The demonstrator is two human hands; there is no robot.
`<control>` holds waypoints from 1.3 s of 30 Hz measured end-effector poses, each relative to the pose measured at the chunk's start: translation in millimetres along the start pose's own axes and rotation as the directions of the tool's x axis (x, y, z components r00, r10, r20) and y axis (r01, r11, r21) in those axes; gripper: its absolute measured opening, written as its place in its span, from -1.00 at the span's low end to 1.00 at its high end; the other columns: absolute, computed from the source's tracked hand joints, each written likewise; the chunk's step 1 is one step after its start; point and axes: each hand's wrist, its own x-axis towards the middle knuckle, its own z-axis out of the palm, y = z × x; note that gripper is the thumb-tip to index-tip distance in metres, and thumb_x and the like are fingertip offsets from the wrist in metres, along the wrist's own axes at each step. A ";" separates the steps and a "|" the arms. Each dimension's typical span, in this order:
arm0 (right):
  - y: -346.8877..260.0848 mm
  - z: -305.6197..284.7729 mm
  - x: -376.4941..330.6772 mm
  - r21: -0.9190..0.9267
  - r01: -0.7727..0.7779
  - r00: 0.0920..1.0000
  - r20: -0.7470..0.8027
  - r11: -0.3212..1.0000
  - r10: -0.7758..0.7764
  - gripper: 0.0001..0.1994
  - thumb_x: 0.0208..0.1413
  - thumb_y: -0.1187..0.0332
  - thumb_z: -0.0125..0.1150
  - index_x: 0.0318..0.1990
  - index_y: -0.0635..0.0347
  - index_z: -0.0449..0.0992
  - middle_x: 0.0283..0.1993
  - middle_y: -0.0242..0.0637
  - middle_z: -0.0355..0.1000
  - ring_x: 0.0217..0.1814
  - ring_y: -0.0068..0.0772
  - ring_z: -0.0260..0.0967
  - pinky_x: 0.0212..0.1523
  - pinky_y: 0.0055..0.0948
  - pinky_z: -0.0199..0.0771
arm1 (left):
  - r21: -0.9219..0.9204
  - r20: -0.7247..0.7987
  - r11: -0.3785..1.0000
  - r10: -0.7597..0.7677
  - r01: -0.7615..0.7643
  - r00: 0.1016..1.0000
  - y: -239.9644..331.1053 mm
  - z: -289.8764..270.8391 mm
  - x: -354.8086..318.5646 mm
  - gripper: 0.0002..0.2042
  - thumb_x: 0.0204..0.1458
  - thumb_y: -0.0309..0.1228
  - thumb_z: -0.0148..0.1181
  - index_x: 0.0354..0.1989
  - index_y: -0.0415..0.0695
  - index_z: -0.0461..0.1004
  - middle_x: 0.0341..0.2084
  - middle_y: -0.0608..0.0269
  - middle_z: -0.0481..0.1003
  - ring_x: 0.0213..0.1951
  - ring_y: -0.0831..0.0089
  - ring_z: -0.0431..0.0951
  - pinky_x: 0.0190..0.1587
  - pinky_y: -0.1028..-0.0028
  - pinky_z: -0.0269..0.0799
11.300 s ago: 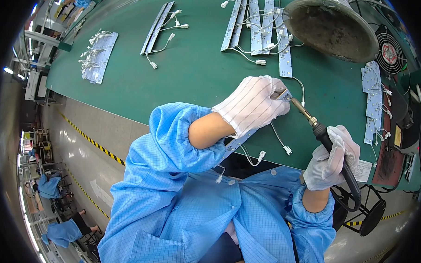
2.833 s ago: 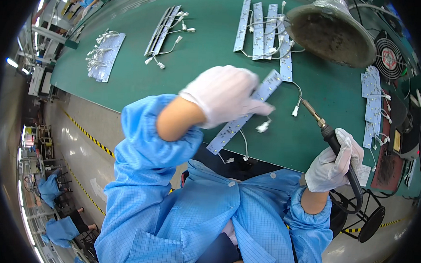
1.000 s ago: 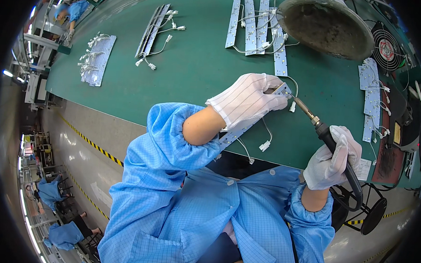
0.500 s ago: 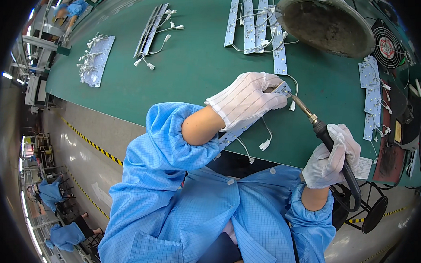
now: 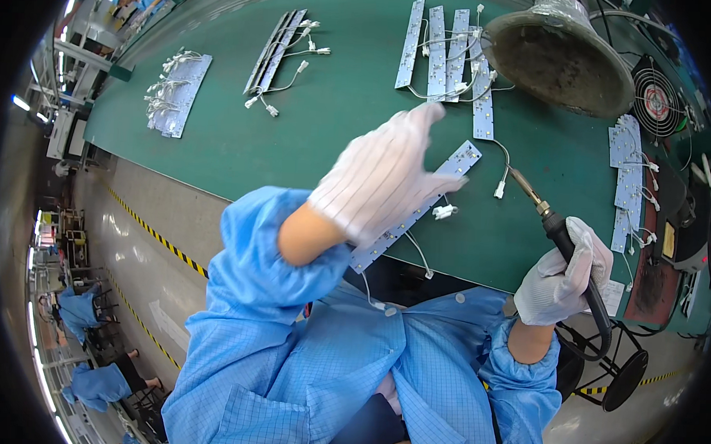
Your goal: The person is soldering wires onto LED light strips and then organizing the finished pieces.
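My right hand [image 5: 561, 278], in a white glove, is closed around the black handle of a soldering iron [image 5: 557, 227]. The iron's bare metal tip points up and left, apart from any board. My left hand [image 5: 382, 177], in a striped white glove, has thumb and fingers spread and holds nothing. It hovers over a white LED strip board [image 5: 460, 161] and hides its middle. That board lies slantwise at the near table edge, with white leads and a small white connector [image 5: 445, 212] beside it. A second LED strip [image 5: 482, 117] lies just beyond, its wired connector [image 5: 499, 189] hanging nearer.
Several LED strips [image 5: 437, 60] lie at the back under a metal hood [image 5: 561, 61]. A fan [image 5: 656, 99] stands at the right, near stacked boards [image 5: 629, 181]. More boards [image 5: 181, 98] and dark bars [image 5: 274, 51] are on the left of the green table [image 5: 295, 149].
My left hand has let go of the LED strip and moved left, its fingers spreading. The soldering iron's tip has come away from the strip's end. The view has shifted slightly.
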 end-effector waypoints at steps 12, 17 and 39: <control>-1.8 -0.8 2.7 0.013 -0.009 1.000 -0.019 1.000 0.010 -0.66 0.12 0.67 -0.09 0.05 0.21 0.22 -0.23 -0.12 0.43 -0.25 -0.15 0.43 -0.24 -0.29 0.52 | -0.228 -0.133 0.955 -0.224 0.190 0.966 -58.1 -89.4 -31.0 -0.68 -0.11 -0.29 0.30 -0.21 -0.21 0.49 -0.41 0.05 0.54 -0.36 0.15 0.56 -0.24 0.37 0.48; -5.6 0.8 -0.2 0.031 0.021 1.000 0.010 0.999 -0.021 -0.71 0.19 0.54 -0.02 0.06 0.23 0.22 -0.21 -0.15 0.42 -0.23 -0.16 0.43 -0.26 -0.28 0.51 | 0.088 -0.571 0.900 -0.306 0.427 0.762 -193.2 -140.0 25.5 -0.75 -0.09 -0.24 0.25 -0.32 -0.16 0.58 -0.36 0.03 0.58 -0.30 0.18 0.58 -0.17 0.34 0.47; -20.4 -10.4 15.7 0.193 -0.244 0.968 0.106 0.950 0.227 -0.62 0.32 0.12 -0.20 -0.04 0.28 0.36 -0.23 -0.11 0.43 -0.25 -0.06 0.40 -0.24 -0.14 0.41 | 0.054 -0.108 0.913 -0.398 0.405 0.911 -56.5 -17.0 105.6 -0.55 -0.14 -0.20 0.24 -0.14 -0.30 0.51 -0.26 -0.17 0.52 -0.07 0.06 0.51 0.00 0.23 0.42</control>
